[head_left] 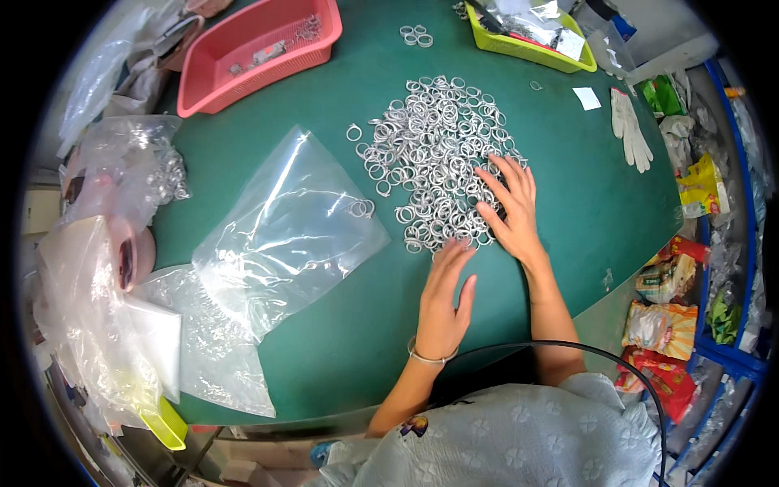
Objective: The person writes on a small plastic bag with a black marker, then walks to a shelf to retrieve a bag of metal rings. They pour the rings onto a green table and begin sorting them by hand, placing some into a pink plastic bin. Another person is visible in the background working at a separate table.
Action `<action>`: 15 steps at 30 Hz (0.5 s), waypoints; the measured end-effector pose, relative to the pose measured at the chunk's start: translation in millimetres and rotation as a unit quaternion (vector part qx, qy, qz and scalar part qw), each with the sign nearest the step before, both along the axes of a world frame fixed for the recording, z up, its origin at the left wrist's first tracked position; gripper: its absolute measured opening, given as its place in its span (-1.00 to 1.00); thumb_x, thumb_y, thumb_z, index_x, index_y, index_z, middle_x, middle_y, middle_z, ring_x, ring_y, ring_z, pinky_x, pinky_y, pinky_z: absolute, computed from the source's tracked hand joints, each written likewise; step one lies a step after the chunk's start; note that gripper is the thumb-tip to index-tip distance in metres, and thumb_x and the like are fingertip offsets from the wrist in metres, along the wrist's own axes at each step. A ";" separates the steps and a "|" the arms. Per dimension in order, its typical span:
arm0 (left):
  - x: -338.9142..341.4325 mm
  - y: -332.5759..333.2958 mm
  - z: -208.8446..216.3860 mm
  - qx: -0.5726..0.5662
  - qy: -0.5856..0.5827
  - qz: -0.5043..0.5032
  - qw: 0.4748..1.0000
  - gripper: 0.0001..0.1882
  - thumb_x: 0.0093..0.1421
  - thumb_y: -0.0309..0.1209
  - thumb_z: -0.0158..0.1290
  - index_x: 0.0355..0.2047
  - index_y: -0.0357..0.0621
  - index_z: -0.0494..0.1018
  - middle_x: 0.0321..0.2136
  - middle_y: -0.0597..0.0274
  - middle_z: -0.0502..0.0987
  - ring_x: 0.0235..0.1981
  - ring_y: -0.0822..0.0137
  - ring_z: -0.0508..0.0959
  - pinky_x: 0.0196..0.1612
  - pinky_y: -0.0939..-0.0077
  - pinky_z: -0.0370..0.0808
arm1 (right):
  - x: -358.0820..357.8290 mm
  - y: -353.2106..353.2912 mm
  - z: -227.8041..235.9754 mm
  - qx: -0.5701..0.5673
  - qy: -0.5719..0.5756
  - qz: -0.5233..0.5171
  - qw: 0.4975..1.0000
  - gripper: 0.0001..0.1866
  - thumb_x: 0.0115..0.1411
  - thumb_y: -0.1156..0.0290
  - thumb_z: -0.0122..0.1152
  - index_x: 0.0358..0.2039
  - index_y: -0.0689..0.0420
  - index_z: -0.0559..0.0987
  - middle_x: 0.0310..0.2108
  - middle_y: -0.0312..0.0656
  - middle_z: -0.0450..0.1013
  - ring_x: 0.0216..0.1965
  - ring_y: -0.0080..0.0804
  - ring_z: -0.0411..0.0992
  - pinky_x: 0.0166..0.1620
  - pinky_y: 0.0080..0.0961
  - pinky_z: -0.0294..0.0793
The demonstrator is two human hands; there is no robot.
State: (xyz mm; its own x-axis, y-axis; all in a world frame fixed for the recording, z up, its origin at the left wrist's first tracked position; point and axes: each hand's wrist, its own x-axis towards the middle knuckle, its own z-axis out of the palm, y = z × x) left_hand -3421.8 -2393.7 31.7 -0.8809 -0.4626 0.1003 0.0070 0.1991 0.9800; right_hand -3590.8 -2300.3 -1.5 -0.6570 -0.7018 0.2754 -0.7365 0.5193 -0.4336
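Note:
A heap of small silver metal rings (438, 146) lies spread on the green table (584, 219). My left hand (445, 296) is at the near edge of the heap, fingers stretched out and fingertips by the closest rings. On the heap's right side rests my right hand (513, 213), its fingers spread and touching the rings. Neither hand holds a ring that I can see. To the left, a clear plastic bag (284, 235) lies flat, with a few rings showing at its right corner.
A pink basket (203, 89) with metal parts stands at the far left. Far right is a yellow-green basket (527, 50) of packets, near a white glove (630, 130). Plastic bags (97, 300) crowd the left edge. A black cable (560, 344) arches past my right arm.

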 end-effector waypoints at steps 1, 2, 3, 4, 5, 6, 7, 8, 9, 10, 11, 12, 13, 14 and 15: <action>8.3 2.6 2.5 -0.006 0.007 0.004 1.000 -0.66 0.09 -0.63 -0.04 -0.08 -0.26 0.39 -0.01 0.02 0.39 0.09 0.07 0.33 0.13 0.31 0.22 | -0.9 0.6 -4.3 -0.010 0.000 0.005 1.000 -0.52 0.11 0.08 0.06 0.03 -0.05 0.42 0.16 -0.21 0.16 0.21 -0.09 0.02 0.23 -0.01 -0.21; 18.5 7.0 7.0 -0.013 0.015 0.008 1.000 -0.66 0.09 -0.63 -0.04 -0.08 -0.26 0.39 -0.04 0.03 0.42 0.07 0.08 0.36 0.11 0.34 0.25 | -1.2 1.8 -6.1 -0.020 0.001 0.010 1.000 -0.52 0.11 0.07 0.06 0.03 -0.04 0.42 0.17 -0.21 0.16 0.21 -0.10 0.02 0.24 -0.02 -0.21; 28.6 11.8 12.0 -0.018 0.023 0.010 1.000 -0.67 0.09 -0.63 -0.05 -0.09 -0.27 0.39 -0.07 0.03 0.44 0.04 0.10 0.39 0.09 0.37 0.27 | -0.7 3.0 -5.9 -0.030 0.003 0.014 0.999 -0.51 0.11 0.07 0.06 0.03 -0.04 0.42 0.17 -0.20 0.16 0.21 -0.10 0.02 0.24 -0.02 -0.22; 38.2 17.5 15.8 -0.048 0.042 0.026 0.998 -0.68 0.10 -0.61 -0.04 -0.10 -0.26 0.41 -0.13 0.04 0.48 -0.03 0.14 0.45 0.04 0.39 0.32 | 0.8 3.6 -1.3 -0.034 0.021 0.019 0.999 -0.53 0.09 0.13 0.11 0.01 0.02 0.44 0.16 -0.17 0.18 0.21 -0.11 0.05 0.25 -0.13 -0.13; 47.8 24.3 21.4 -0.019 0.044 -0.007 0.999 -0.70 0.11 -0.59 -0.04 -0.10 -0.26 0.40 -0.13 0.03 0.48 -0.04 0.12 0.46 0.02 0.38 0.33 | 0.2 7.1 1.4 -0.104 -0.005 0.009 0.995 -0.54 0.09 0.18 0.12 0.01 0.05 0.44 0.16 -0.16 0.19 0.21 -0.12 0.06 0.24 -0.16 -0.09; 57.3 32.2 27.4 0.009 0.044 -0.043 0.998 -0.71 0.13 -0.58 -0.05 -0.10 -0.26 0.40 -0.14 0.02 0.48 -0.05 0.11 0.46 0.01 0.38 0.35 | -2.3 13.9 -2.3 -0.173 -0.031 0.000 0.984 -0.54 0.08 0.22 0.14 0.00 0.08 0.44 0.15 -0.14 0.20 0.20 -0.12 0.08 0.23 -0.20 -0.05; 68.8 38.7 34.4 0.034 0.044 -0.075 0.996 -0.72 0.15 -0.56 -0.05 -0.10 -0.26 0.39 -0.14 0.02 0.48 -0.06 0.09 0.46 -0.01 0.37 0.36 | -2.3 16.9 -4.9 -0.244 -0.057 -0.001 0.968 -0.55 0.07 0.27 0.15 -0.01 0.11 0.44 0.15 -0.13 0.21 0.20 -0.12 0.09 0.23 -0.24 -0.01; 77.2 47.7 44.5 0.023 0.069 -0.076 0.994 -0.72 0.12 -0.57 -0.05 -0.13 -0.28 0.42 -0.21 0.05 0.52 -0.13 0.22 0.51 -0.03 0.44 0.37 | 0.1 17.3 -0.6 -0.290 -0.034 -0.020 0.956 -0.62 0.04 0.40 0.17 -0.09 0.19 0.48 0.09 -0.07 0.27 0.17 -0.11 0.15 0.19 -0.32 0.10; 88.3 58.3 48.2 0.030 0.078 -0.090 0.992 -0.73 0.12 -0.56 -0.05 -0.14 -0.27 0.43 -0.20 0.07 0.52 -0.12 0.22 0.51 -0.02 0.45 0.37 | 0.9 20.5 -6.3 -0.299 -0.022 -0.020 0.954 -0.65 0.03 0.42 0.16 -0.13 0.21 0.49 0.03 -0.07 0.32 0.12 -0.13 0.21 0.16 -0.33 0.14; 97.5 69.0 49.3 0.034 0.088 -0.113 0.989 -0.73 0.13 -0.56 -0.05 -0.13 -0.28 0.42 -0.20 0.08 0.52 -0.13 0.23 0.51 -0.02 0.46 0.37 | 2.0 27.1 -8.2 -0.306 -0.007 -0.023 0.952 -0.69 0.03 0.44 0.16 -0.17 0.22 0.51 -0.02 -0.07 0.37 0.07 -0.15 0.27 0.13 -0.34 0.19; 109.1 77.1 48.0 0.037 0.091 -0.130 0.987 -0.73 0.14 -0.56 -0.06 -0.12 -0.28 0.42 -0.20 0.09 0.52 -0.13 0.24 0.51 -0.02 0.48 0.36 | 16.2 28.6 -1.7 -0.314 -0.065 -0.017 0.947 -0.75 0.03 0.46 0.15 -0.24 0.25 0.53 -0.16 -0.09 0.45 -0.05 -0.21 0.37 0.04 -0.40 0.28; 119.1 84.6 44.7 0.035 0.093 -0.141 0.985 -0.73 0.15 -0.55 -0.06 -0.11 -0.28 0.41 -0.20 0.11 0.53 -0.14 0.26 0.51 -0.02 0.48 0.37 | 30.0 33.5 2.3 -0.315 -0.092 0.003 0.944 -0.79 0.06 0.48 0.13 -0.26 0.25 0.53 -0.23 -0.10 0.47 -0.14 -0.29 0.41 -0.02 -0.45 0.32; 128.5 90.9 39.0 0.038 0.091 -0.154 0.983 -0.72 0.17 -0.55 -0.07 -0.10 -0.28 0.41 -0.21 0.12 0.53 -0.14 0.28 0.51 -0.03 0.49 0.37 | 47.8 41.4 11.1 -0.318 -0.148 0.019 0.936 -0.80 0.08 0.49 0.11 -0.26 0.24 0.54 -0.26 -0.13 0.49 -0.20 -0.37 0.43 -0.06 -0.49 0.35; 137.4 97.5 35.1 0.044 0.084 -0.169 0.981 -0.72 0.18 -0.54 -0.08 -0.09 -0.29 0.40 -0.21 0.13 0.53 -0.15 0.30 0.51 -0.03 0.50 0.37 | 64.1 54.4 16.3 -0.315 -0.182 0.022 0.931 -0.80 0.10 0.47 0.10 -0.26 0.23 0.54 -0.32 -0.19 0.51 -0.28 -0.46 0.44 -0.15 -0.53 0.37; 145.0 100.4 34.7 0.048 0.069 -0.172 0.982 -0.72 0.19 -0.54 -0.09 -0.08 -0.29 0.39 -0.22 0.15 0.54 -0.16 0.32 0.51 -0.03 0.51 0.37 | 79.8 67.1 24.5 -0.306 -0.202 0.031 0.930 -0.80 0.10 0.46 0.10 -0.26 0.23 0.55 -0.34 -0.20 0.51 -0.30 -0.49 0.43 -0.17 -0.54 0.37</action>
State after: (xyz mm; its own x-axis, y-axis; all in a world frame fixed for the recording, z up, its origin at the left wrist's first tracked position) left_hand -3276.8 -2293.3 66.4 -0.9677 -0.1532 0.2000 0.1914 0.0685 0.9791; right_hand -3511.0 -2233.2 23.0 -0.7573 -0.5343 0.3756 -0.4698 0.0461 -0.8816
